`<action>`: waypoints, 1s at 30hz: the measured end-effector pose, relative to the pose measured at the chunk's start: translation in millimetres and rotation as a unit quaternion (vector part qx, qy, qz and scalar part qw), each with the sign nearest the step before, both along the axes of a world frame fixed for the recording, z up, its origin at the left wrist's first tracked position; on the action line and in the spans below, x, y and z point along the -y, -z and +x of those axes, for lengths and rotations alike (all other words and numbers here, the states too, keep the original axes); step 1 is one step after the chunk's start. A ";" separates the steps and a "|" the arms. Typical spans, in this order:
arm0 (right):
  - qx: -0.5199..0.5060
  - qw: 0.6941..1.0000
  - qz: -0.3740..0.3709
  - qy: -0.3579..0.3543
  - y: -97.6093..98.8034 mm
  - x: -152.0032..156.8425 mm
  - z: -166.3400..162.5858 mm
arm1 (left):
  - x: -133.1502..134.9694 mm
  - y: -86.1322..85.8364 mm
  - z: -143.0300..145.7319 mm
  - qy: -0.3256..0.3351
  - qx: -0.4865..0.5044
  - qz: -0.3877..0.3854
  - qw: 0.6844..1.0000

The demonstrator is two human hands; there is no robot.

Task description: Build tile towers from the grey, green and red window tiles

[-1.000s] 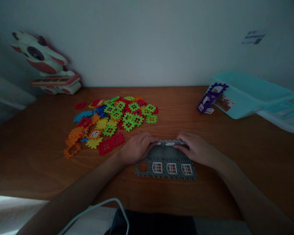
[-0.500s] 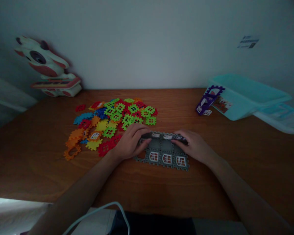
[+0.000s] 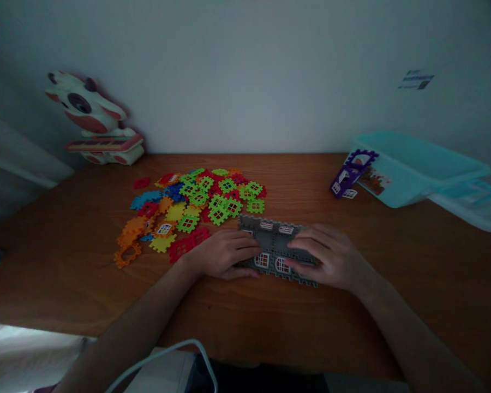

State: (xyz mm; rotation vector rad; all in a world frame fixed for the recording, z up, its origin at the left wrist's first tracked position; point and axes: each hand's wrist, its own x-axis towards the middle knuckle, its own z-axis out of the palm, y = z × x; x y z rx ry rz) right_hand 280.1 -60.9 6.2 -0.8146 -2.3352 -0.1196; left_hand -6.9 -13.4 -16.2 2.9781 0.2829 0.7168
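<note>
A grey panel of interlocking toothed tiles (image 3: 272, 241), with white lattice windows along its near and far rows, lies on the wooden table. My left hand (image 3: 228, 253) rests over its left end, fingers stretched out and the thumb apart near the front edge. Over the right end is my right hand (image 3: 330, 256), its fingers spread above the panel and its thumb by a near-row window. Both hands cover parts of the panel, so its ends are partly hidden. Just left of my left hand lie joined red tiles (image 3: 189, 244).
A heap of green, red, blue, yellow and orange tiles (image 3: 188, 207) spreads behind and left. A cow-shaped toy keyboard (image 3: 106, 144) stands at the back left. At the back right, a purple tile strip (image 3: 349, 174) leans on a turquoise bin (image 3: 417, 174). A pale cable (image 3: 172, 349) curves in front.
Both hands have come from the panel's far edge towards its near side. The far row, earlier covered at its ends, now shows more. The view has shifted slightly.
</note>
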 end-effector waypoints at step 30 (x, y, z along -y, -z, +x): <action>0.113 0.981 -0.154 0.022 0.4 8.4 -15.0 | 4.2 -3.0 9.7 -0.088 -0.041 -0.046 0.994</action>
